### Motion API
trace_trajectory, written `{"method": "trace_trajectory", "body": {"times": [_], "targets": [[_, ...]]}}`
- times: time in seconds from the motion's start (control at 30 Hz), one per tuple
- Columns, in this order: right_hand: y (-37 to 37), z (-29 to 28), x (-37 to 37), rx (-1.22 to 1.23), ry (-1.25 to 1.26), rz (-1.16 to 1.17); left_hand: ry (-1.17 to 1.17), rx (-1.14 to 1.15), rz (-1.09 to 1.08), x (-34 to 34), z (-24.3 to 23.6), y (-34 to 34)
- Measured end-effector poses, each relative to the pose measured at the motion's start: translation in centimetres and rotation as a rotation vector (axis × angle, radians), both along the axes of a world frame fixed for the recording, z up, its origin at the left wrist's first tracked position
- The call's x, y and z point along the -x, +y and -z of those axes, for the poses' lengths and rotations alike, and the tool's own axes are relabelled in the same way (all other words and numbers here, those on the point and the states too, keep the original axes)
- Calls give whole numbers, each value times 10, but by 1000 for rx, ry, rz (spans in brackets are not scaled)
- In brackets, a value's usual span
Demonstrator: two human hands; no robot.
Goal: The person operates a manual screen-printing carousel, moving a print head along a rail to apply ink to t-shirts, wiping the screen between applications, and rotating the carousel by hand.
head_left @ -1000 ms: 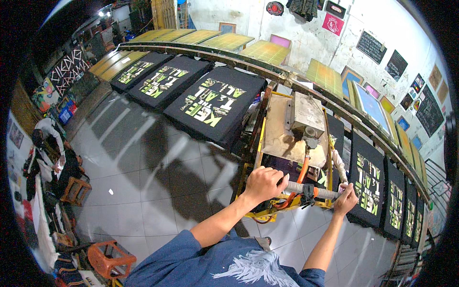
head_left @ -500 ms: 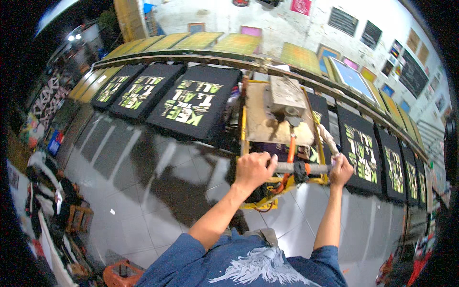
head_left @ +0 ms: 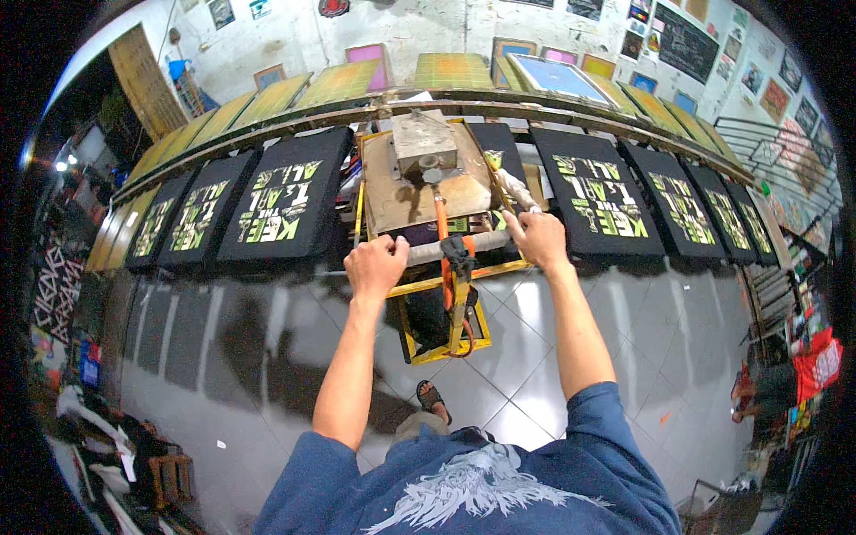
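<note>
Both hands grip a grey-wrapped handle bar (head_left: 490,241). My left hand (head_left: 377,267) is closed round its left end, my right hand (head_left: 539,239) round its right end. The bar belongs to a yellow-framed machine with a flat, stained panel (head_left: 388,205) and a dirty metal box (head_left: 426,143) on top. An orange cable (head_left: 441,218) runs from the box to black wrapping at the bar's middle. Beneath the panel, the surface is mostly hidden. Black shirts with pale green and white prints lie flat on either side, the nearest being a left shirt (head_left: 287,196) and a right shirt (head_left: 596,192).
Behind the shirts, a long rail (head_left: 294,119) carries a row of yellowish screen frames (head_left: 339,82) and a blue-white one (head_left: 557,76). Grey floor tiles (head_left: 526,357) lie below. My sandalled foot (head_left: 432,401) stands near the yellow lower frame (head_left: 446,349).
The view has turned right, so the machine and shirts appear farther left. My foot has come into sight. Both hands still hold the bar.
</note>
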State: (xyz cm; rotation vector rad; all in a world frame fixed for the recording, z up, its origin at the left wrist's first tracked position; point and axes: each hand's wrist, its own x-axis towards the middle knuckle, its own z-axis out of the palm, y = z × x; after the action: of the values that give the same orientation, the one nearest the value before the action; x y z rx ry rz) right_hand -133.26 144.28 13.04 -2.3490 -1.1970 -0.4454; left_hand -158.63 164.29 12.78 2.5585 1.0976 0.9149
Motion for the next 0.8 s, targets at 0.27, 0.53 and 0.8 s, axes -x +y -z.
{"method": "trace_trajectory", "body": {"times": [0.27, 0.53, 0.8], "targets": [[-59, 14, 65, -150, -23, 28, -27, -50, 68, 32, 5, -16], [-121, 12, 154, -176, -63, 141, -41, -14, 305, 45, 10, -12], [-144, 14, 202, -208, -53, 286, -174, -58, 535, 41, 10, -16]]}}
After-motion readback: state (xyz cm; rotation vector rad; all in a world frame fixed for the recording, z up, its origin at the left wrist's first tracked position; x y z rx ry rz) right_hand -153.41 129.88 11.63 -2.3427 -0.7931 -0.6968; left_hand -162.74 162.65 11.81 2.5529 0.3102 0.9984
